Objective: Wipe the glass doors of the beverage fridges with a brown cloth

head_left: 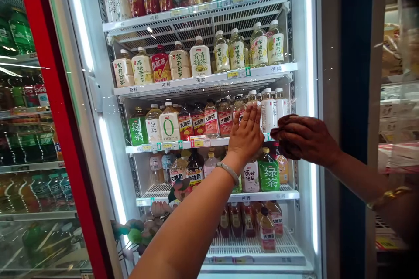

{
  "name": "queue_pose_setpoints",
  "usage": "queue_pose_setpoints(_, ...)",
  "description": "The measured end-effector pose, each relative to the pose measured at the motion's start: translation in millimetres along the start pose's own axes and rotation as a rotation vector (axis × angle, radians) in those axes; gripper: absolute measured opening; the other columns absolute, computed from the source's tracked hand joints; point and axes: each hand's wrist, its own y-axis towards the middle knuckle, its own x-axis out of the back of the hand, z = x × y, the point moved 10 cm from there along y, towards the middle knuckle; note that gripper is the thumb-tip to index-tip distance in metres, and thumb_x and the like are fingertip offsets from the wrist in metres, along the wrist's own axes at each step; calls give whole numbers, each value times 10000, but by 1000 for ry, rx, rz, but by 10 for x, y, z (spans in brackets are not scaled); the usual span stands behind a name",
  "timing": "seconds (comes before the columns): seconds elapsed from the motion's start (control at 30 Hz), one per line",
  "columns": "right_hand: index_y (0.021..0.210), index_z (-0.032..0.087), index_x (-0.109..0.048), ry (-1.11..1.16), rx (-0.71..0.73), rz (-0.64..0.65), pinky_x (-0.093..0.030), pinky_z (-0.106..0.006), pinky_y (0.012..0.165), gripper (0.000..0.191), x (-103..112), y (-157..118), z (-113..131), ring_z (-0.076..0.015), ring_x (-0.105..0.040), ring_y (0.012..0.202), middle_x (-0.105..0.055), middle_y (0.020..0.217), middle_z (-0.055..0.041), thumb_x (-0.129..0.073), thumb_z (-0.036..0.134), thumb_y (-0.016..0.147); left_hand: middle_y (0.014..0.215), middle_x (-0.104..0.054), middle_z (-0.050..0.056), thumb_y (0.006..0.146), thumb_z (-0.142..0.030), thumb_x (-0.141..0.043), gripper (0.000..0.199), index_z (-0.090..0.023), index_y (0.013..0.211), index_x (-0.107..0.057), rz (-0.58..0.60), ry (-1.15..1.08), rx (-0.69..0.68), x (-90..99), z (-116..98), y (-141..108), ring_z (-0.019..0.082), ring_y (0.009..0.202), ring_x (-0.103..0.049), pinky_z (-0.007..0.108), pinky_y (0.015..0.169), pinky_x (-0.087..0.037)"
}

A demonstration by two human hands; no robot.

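My left hand (246, 133) lies flat against the glass door (203, 89) of a drinks fridge, fingers together and stretched upward, palm to the pane. It holds nothing, and a pale bangle circles the wrist. To its right, my right hand (310, 137) is closed around a bunched dark brown cloth (284, 136) at the glass. A gold-coloured bracelet (389, 196) is on that arm. Behind the pane, tea bottles (225, 117) stand in rows, some of them covered from sight by my left hand and forearm.
White wire shelves (206, 79) carry several more bottles above and below. A lit strip (310, 96) runs down the right side. At left, a red frame edge (62, 126) borders another drinks fridge (29, 139). Leaves and petals (144, 231) show at lower left. Goods stand on shelves (393, 117) at right.
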Motion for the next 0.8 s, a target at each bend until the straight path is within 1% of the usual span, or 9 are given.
queue_pose_setpoints(0.13,1120,268,-685,-112,-463,-69,-379,-485,1082,295,4,214,-487,-306,-525,1318,-675,1256,-71,-638,393,857,1723,-167,136,980,-218,-405,741,-14,1631,-113,-3,-23,8,-6,-8,11,227,1607,21,497,1335,44)
queue_pose_setpoints(0.2,1143,235,-672,-182,-658,-159,-368,-504,1069,338,35,330,-493,-340,-499,1321,-645,1287,-109,-613,378,842,1721,-182,139,995,-221,-383,721,-20,1632,-115,-10,-23,37,-9,-9,-3,223,1609,3,505,1336,33)
queue_pose_setpoints(0.27,1178,230,-656,-181,-655,-193,-371,-513,1056,363,8,442,-301,-356,-481,1341,-631,1304,-117,-609,361,843,1720,-190,131,1007,-228,-366,699,-39,1636,-127,-12,-18,81,-25,-15,-47,229,1612,-29,527,1339,-2)
queue_pose_setpoints(0.33,1189,242,-654,-131,-493,-197,-387,-512,1053,362,-13,467,-24,-352,-489,1346,-652,1270,-101,-639,346,843,1719,-189,128,1007,-237,-379,701,-51,1638,-139,-12,-13,119,-45,-40,-118,243,1613,-59,546,1339,-55)
queue_pose_setpoints(0.43,1202,303,-664,-47,-197,-133,-412,-496,1086,370,-14,236,283,-317,-536,1315,-702,1203,-55,-717,330,837,1716,-189,137,993,-261,-436,753,-52,1642,-118,-18,-16,141,-65,-104,-241,257,1613,-74,554,1335,-130)
queue_pose_setpoints(0.53,1176,370,-678,24,-29,-9,-433,-472,1100,346,-38,-26,289,-286,-574,1286,-725,1193,-8,-747,322,840,1715,-188,138,982,-260,-460,795,-58,1646,-73,-38,-36,142,-64,-156,-329,259,1612,-78,546,1331,-163)
queue_pose_setpoints(0.6,1123,346,-692,39,-87,-11,-451,-474,1065,279,-22,-22,133,-291,-588,1265,-719,1186,-17,-729,330,846,1713,-184,144,973,-239,-459,810,-53,1645,-47,-48,-45,146,-65,-168,-354,255,1612,-74,540,1331,-171)
queue_pose_setpoints(0.7,1125,267,-682,-60,-464,-144,-433,-524,1027,277,21,157,-168,-348,-559,1281,-677,1227,-92,-662,340,858,1710,-186,152,969,-234,-458,810,-47,1644,-51,-53,-51,151,-81,-169,-358,256,1612,-65,545,1330,-173)
queue_pose_setpoints(0.8,1182,242,-651,-137,-608,-242,-410,-544,1037,338,-25,354,-4,-371,-520,1323,-657,1257,-115,-646,322,853,1706,-204,151,976,-244,-453,763,-50,1640,-129,-66,-39,144,-83,-168,-367,259,1612,-70,549,1330,-171)
